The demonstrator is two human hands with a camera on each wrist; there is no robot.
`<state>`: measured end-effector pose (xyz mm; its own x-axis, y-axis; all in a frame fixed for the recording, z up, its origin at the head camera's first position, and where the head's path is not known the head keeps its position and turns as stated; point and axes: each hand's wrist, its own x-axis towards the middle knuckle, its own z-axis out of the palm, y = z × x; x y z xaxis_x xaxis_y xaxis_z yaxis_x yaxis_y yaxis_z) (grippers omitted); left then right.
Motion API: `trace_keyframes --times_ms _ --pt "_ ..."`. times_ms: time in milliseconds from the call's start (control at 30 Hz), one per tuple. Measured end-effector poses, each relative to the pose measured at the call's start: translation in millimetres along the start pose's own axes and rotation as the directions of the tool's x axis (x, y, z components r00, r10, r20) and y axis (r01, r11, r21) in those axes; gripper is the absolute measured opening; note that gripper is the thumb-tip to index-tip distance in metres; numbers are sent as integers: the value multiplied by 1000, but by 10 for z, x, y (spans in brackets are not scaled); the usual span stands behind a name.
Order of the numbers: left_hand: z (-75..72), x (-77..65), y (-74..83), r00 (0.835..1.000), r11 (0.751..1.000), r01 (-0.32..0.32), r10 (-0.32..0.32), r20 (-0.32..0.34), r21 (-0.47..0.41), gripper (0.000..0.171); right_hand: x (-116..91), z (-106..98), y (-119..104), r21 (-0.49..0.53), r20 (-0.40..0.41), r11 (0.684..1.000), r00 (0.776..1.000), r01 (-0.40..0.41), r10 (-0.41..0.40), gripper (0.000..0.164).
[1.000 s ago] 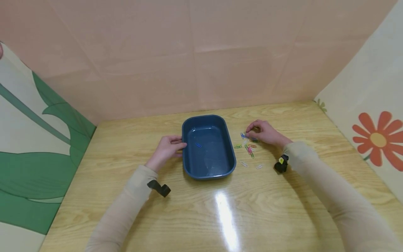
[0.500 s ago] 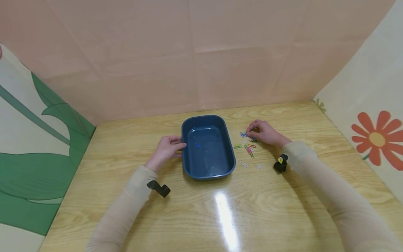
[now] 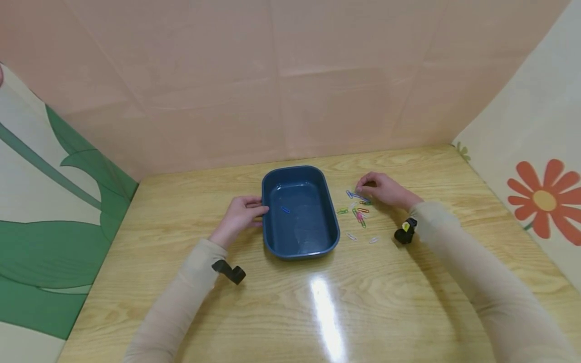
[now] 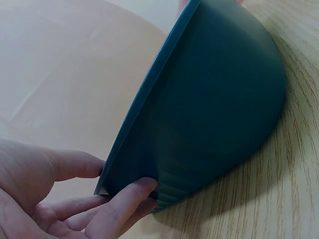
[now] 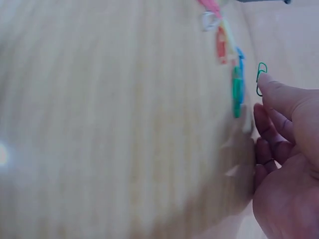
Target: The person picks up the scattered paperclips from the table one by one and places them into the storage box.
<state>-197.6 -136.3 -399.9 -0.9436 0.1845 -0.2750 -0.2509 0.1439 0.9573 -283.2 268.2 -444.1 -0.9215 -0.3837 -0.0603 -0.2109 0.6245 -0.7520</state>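
A dark blue rectangular tray (image 3: pixel 304 229) sits mid-table in the head view, with one blue paper clip (image 3: pixel 285 209) inside. At its left side my left hand (image 3: pixel 240 214) grips the rim, thumb over the edge and fingers against the outer wall (image 4: pixel 209 99). My right hand (image 3: pixel 385 190) is close over the back of a loose group of coloured paper clips. Between its thumb and forefinger it pinches a green paper clip (image 5: pixel 261 71), seen in the right wrist view. Beneath those fingers lie blue paper clips (image 3: pixel 356 195) and a red paper clip (image 3: pixel 363 210).
Right of the tray, pink (image 3: pixel 360 216) and yellow-green paper clips (image 3: pixel 342 211) lie scattered on the wooden table (image 3: pixel 272 312). Two pale paper clips (image 3: pixel 352 236) are nearer the front. A pinkish wall covering (image 3: pixel 281 101) stands behind the table, with printed panels at both sides.
My right hand has shifted very slightly to the right, fingertips drawing off the blue paper clips. The left hand and the tray have stayed in place.
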Motion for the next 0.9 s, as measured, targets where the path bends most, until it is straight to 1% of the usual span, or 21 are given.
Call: trace_keyframes --times_ms 33,100,167,267,400,533,633,733,833,900 --pt "1 0 2 1000 1000 2 -2 1 -8 43 29 -9 45 2 2 1000 1000 -16 16 20" --pt "5 0 2 1000 1000 3 -3 0 -20 43 43 -44 36 5 4 1000 1000 -28 28 22" --pt "8 1 3 1000 1000 5 -5 -2 -29 42 55 -79 4 9 5 1000 1000 -21 21 25" --pt "10 5 3 1000 999 5 -5 -6 -39 41 75 -136 -69 41 -5 999 999 -32 32 30" --pt "5 1 0 1000 999 1 -1 -12 -41 41 95 -201 -220 137 -9 990 999 -35 36 36" --pt "3 5 -12 1000 999 -7 6 -16 -32 41 71 -233 -439 242 -30 970 1000 2 6 36" --pt "-21 -8 -22 999 1000 -11 10 -34 -16 43 72 -196 -644 295 -45 956 999 13 0 35" --pt "-45 -38 -27 998 1000 -8 8 -61 -1 43 78 -112 -861 336 -39 942 999 0 14 35" --pt "-67 -73 -27 996 1000 -6 7 -94 2 42 106 4 -1057 388 -1 921 1000 -8 10 35" --pt "-62 -86 -21 994 1000 -10 11 -111 2 42 123 79 -1159 437 29 899 1000 -15 2 35"
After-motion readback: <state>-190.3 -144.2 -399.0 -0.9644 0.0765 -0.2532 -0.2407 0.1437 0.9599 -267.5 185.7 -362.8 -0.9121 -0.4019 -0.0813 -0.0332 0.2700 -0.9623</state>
